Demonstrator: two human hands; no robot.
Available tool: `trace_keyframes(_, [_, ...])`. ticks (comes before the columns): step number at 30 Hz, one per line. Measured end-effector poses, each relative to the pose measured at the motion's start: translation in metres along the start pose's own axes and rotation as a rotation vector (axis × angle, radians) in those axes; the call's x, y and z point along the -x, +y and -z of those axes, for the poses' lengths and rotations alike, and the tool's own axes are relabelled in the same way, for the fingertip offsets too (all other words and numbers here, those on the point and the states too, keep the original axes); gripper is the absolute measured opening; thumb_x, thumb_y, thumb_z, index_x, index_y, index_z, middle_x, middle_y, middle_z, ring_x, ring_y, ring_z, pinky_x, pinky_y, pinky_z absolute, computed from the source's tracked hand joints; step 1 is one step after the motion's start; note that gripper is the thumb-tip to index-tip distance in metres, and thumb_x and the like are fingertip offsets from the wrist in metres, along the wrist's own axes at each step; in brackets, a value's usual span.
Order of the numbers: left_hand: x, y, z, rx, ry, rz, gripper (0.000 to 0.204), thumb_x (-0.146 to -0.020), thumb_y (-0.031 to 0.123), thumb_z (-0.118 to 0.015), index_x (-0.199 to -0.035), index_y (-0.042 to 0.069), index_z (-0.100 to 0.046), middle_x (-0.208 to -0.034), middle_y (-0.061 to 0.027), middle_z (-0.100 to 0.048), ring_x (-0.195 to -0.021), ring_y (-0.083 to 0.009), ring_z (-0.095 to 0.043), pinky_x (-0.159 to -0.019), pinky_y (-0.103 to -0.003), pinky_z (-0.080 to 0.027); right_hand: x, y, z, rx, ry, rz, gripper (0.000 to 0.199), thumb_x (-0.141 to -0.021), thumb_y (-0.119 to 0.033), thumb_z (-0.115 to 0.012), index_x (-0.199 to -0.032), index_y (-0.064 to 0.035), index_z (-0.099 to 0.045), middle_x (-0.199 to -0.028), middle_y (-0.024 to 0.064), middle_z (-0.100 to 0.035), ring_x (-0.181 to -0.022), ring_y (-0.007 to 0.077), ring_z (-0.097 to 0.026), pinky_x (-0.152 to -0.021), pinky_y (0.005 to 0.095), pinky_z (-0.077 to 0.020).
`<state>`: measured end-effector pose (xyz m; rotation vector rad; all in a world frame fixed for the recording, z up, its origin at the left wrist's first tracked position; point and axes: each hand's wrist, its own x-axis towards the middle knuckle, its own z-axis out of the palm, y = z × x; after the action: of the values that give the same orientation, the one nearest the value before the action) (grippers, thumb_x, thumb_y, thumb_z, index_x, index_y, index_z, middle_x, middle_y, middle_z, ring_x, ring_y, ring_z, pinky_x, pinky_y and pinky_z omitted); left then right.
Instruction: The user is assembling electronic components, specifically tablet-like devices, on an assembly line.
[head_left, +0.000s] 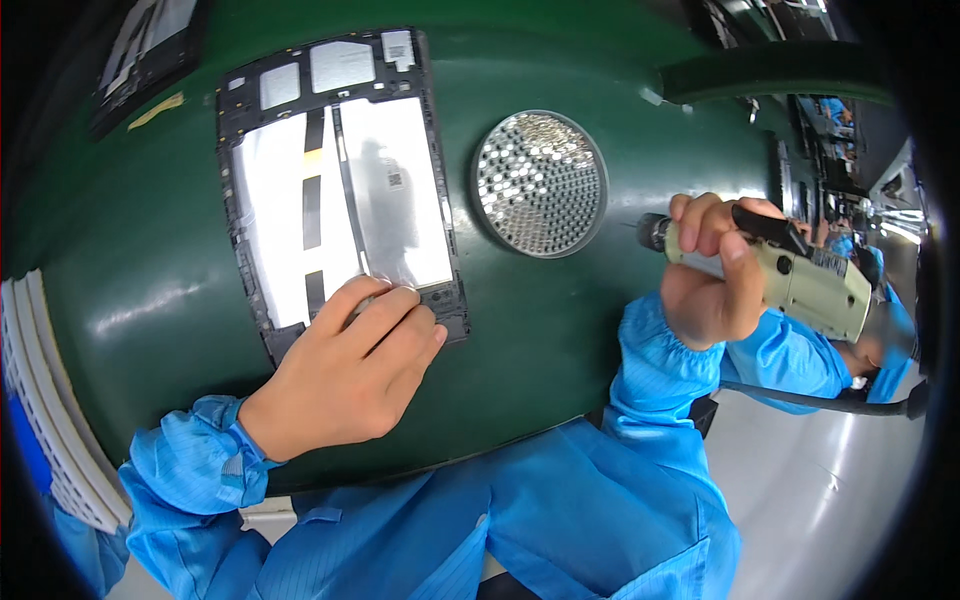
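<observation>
A tablet chassis (395, 190) lies on the green bench, black-framed, with silver panels and dark strips exposed. My left hand (345, 365) rests over its lower edge, fingers bent and drawn together against it. Whatever those fingertips may pinch is hidden. My right hand (715, 265) is wrapped round a pale green electric screwdriver (815, 290) with a black lever. Its dark tip end points left, raised above the bench and apart from the tablet. Between the two hands, farther off, sits a round dish (540, 185) with rows of small holes, many filled with shiny bits.
Another dark device (145, 60) lies at the far left beside a yellow strip (155, 110). White perforated trays (50, 400) are stacked at the left. A dark green curved bar (770, 72) stands far right. Another person in blue (800, 360) is at the right.
</observation>
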<state>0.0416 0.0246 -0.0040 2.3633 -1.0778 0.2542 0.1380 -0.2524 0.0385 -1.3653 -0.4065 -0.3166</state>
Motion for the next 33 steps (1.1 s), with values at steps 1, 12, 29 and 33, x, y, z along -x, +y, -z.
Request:
trace_keyframes(1, [-0.003,-0.001,0.0,-0.049,-0.015,-0.005,0.029,-0.072,0.006,-0.068,-0.099,-0.004,-0.065,-0.102,-0.0155,-0.059,-0.101,-0.0317,-0.056,-0.089,-0.046,-0.047,0.001,-0.002,-0.009,0.01,-0.01,0.021,0.036,-0.078,-0.009,-0.06,-0.112,0.0002,-0.051,-0.067,0.0113,-0.052,-0.061,0.0221,-0.051,-0.068,0.0426,-0.0454])
trace_keyframes(12, [-0.009,-0.011,0.0,0.087,-0.051,0.065,0.033,-0.069,0.01,-0.072,-0.1,-0.001,-0.066,-0.113,-0.0254,-0.056,-0.109,-0.0399,-0.054,-0.095,-0.051,-0.046,0.008,0.008,-0.054,-0.113,-0.137,-0.12,0.037,-0.08,-0.002,-0.06,-0.114,-0.0026,-0.044,-0.069,0.011,-0.053,-0.063,0.0198,-0.052,-0.069,0.0417,-0.0471])
trace_keyframes(29, [-0.018,-0.007,-0.01,0.065,0.009,0.144,0.028,-0.072,0.005,-0.066,-0.099,-0.003,-0.068,-0.111,-0.0263,-0.057,-0.106,-0.0398,-0.055,-0.094,-0.053,-0.046,0.001,0.025,-0.048,-0.089,-0.179,-0.114,0.035,-0.081,-0.001,-0.059,-0.113,-0.0041,-0.044,-0.068,0.0101,-0.051,-0.06,0.0206,-0.051,-0.065,0.0413,-0.0464])
trace_keyframes(33, [-0.021,-0.016,-0.002,0.065,-0.039,0.105,0.026,-0.071,0.007,-0.067,-0.097,0.001,-0.07,-0.11,-0.0223,-0.059,-0.107,-0.037,-0.055,-0.097,-0.054,-0.043,0.002,0.022,-0.049,-0.071,-0.175,-0.127,0.036,-0.081,-0.001,-0.059,-0.113,-0.0043,-0.045,-0.067,0.0099,-0.051,-0.06,0.0208,-0.051,-0.065,0.0416,-0.0463])
